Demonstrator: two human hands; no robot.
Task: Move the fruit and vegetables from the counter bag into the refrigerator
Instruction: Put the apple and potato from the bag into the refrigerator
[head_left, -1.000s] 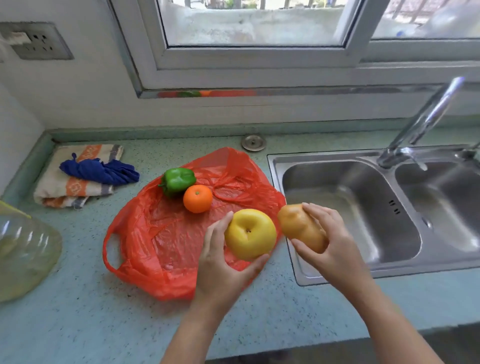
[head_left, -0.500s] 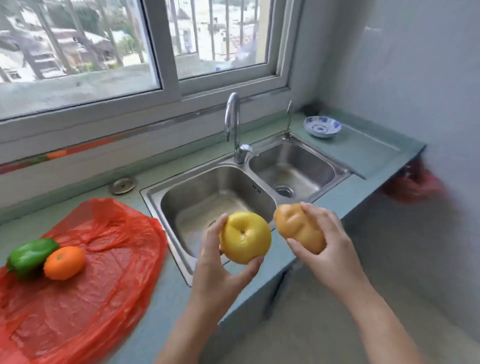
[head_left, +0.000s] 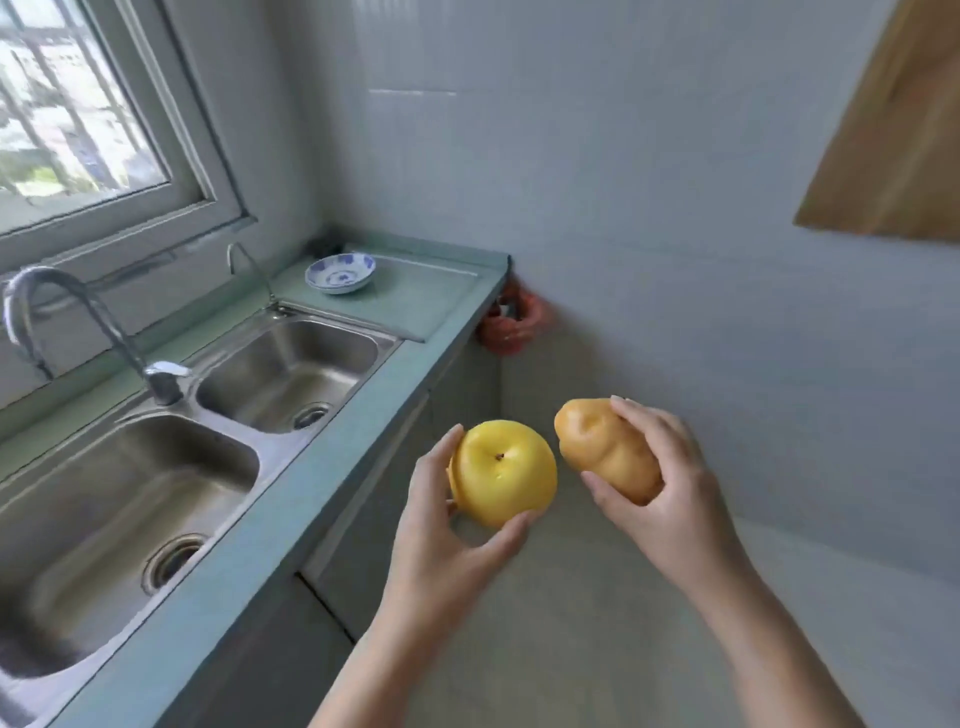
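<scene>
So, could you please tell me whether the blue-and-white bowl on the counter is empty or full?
Empty: the bowl stands upright on the counter, and its patterned inside shows nothing in it.

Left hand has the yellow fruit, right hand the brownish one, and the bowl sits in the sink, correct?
No: the head view shows the bowl on the counter beyond the sink, not in it. The left hand does hold the yellow fruit, the right hand the brownish one.

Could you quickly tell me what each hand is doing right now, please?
Left hand: holding the yellow fruit.
Right hand: holding the tan potato.
</scene>
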